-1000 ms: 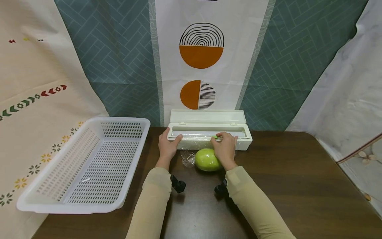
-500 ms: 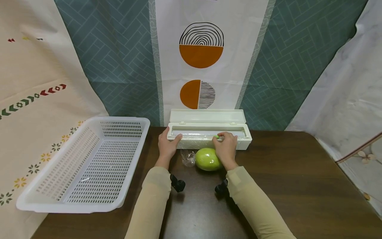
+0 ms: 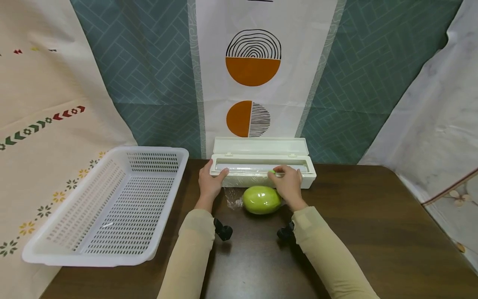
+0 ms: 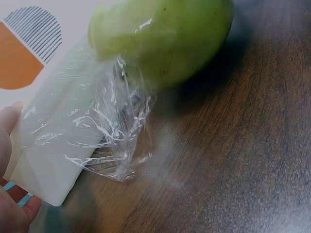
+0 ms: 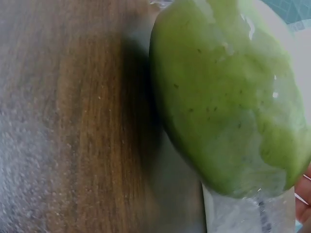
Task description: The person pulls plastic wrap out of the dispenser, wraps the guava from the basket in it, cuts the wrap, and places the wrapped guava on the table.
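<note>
A white cling film dispenser [image 3: 263,180] stands at the back of the table with its lid raised and a film roll [image 3: 242,167] inside. My left hand [image 3: 209,182] grips its left end, thumb in front. With thumb and forefinger my right hand [image 3: 287,182] pinches the small green slide cutter [image 3: 272,171] on the front rail. A green mango [image 3: 261,200] lies in front of the dispenser, under clear film. Crumpled cling film [image 4: 121,116] gathers at its left end and spreads over the dispenser's front in the left wrist view. The right wrist view shows the mango's speckled skin [image 5: 218,97] close up.
On the left, a large white perforated basket [image 3: 149,245] holds a small white strip [image 3: 108,224]. The brown wooden table [image 3: 373,232] extends to the right. Patterned cloths [image 3: 347,83] hang behind and at both sides.
My right hand has slid a little to the right along the rail with the slide cutter, uncovering more of the mango's right side. The left hand keeps its grip on the dispenser.
</note>
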`<action>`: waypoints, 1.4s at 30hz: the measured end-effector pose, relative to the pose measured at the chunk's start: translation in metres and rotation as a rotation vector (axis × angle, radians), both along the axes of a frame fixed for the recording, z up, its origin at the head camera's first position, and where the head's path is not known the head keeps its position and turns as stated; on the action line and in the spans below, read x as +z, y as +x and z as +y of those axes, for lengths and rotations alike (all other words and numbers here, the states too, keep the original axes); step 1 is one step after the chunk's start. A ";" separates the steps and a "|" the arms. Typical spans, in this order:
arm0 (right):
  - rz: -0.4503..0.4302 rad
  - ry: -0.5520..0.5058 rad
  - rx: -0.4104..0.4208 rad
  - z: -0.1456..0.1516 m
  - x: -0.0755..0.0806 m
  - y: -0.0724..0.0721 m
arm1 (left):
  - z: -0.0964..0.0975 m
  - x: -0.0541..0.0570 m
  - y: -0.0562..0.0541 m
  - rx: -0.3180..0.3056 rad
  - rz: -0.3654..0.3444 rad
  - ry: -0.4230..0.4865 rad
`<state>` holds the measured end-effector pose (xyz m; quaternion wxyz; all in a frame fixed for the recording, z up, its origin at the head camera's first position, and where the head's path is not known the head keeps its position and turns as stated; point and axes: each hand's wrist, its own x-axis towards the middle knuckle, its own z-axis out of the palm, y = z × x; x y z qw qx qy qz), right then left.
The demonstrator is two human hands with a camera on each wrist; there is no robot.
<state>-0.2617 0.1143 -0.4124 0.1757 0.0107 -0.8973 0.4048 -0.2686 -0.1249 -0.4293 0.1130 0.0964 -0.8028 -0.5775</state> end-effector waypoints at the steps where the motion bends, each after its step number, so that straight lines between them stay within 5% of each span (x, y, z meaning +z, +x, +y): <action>1: 0.002 0.000 0.003 0.001 0.000 0.000 | 0.000 0.000 0.000 -0.002 -0.001 0.000; 24: -0.001 -0.059 -0.014 0.004 -0.002 0.003 | -0.001 0.000 -0.001 0.009 0.010 0.004; 34: 0.074 0.054 -0.019 0.011 -0.007 0.001 | 0.000 -0.003 -0.002 0.001 0.003 -0.007; 42: 0.027 0.053 0.001 0.014 -0.004 0.002 | -0.001 -0.003 -0.001 0.004 0.007 -0.014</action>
